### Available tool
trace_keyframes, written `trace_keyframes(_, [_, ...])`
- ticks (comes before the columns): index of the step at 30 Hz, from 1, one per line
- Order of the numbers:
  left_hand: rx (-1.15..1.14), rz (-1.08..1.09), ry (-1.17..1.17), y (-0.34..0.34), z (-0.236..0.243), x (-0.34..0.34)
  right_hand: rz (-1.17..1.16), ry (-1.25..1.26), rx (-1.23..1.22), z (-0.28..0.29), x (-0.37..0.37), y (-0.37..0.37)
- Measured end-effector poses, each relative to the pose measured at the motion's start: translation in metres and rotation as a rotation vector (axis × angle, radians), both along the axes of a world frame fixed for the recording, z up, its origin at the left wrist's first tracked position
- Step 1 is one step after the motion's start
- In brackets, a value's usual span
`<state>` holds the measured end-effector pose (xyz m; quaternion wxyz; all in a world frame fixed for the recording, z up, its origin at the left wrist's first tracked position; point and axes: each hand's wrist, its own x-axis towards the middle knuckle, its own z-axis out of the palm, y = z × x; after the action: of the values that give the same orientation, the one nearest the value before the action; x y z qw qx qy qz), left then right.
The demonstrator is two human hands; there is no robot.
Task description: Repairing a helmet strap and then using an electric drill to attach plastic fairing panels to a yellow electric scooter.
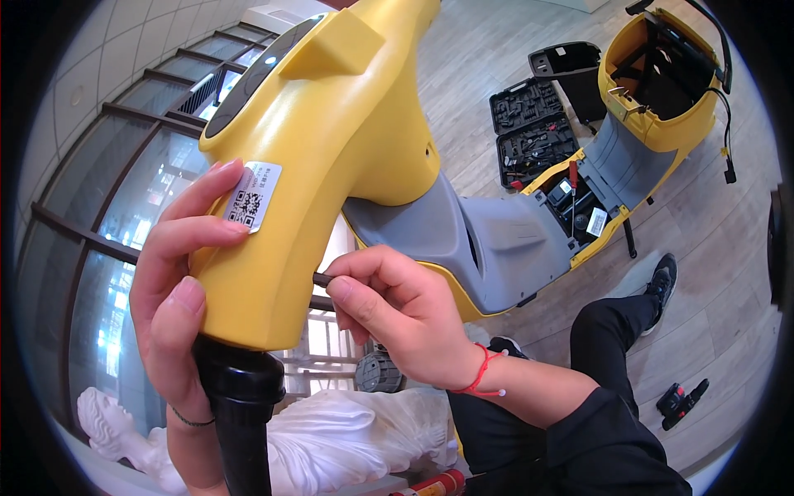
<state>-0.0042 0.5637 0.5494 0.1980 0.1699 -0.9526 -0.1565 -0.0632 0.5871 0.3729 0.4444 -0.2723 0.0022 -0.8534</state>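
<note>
A yellow scooter handlebar cover (331,157) fills the upper left, with a black rubber-like handlebar grip (242,413) below it. My left hand (165,273) wraps round the cover's end from the left, fingertips lying on a silver printed label (254,198). From the right, my right hand (405,318) pinches a short dark rod (321,279) between thumb and index finger. The rod's tip meets the cover's lower right side; whether it sits in a hole cannot be made out. What kind of tool it is does not show clearly.
The scooter's grey footboard (513,236) has an open compartment holding a red-handled screwdriver (573,175). Behind it stands the uncovered yellow rear body (686,128). An open black tool case (529,103) lies on the floor. A red-black tool (682,405) lies right; a white statue (356,434) is lower left.
</note>
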Motion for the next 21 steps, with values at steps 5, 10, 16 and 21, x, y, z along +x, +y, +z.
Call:
trace_keyframes(5, [-0.003, 0.02, -0.011, 0.0, 0.001, 0.0, 0.118, 0.006, -0.039, -0.002, -0.007, -0.003])
trace_keyframes(10, [-0.004, 0.025, -0.014, 0.001, 0.001, 0.001, 0.249, 0.061, -0.044, -0.004, -0.021, -0.002])
trace_keyframes(16, [-0.015, -0.006, -0.022, -0.002, 0.001, 0.002, 0.209, -0.011, -0.052, 0.002, -0.019, -0.001])
trace_keyframes(21, [-0.011, -0.005, -0.022, -0.003, 0.002, 0.003, 0.189, -0.042, -0.123, 0.002, -0.017, 0.007])
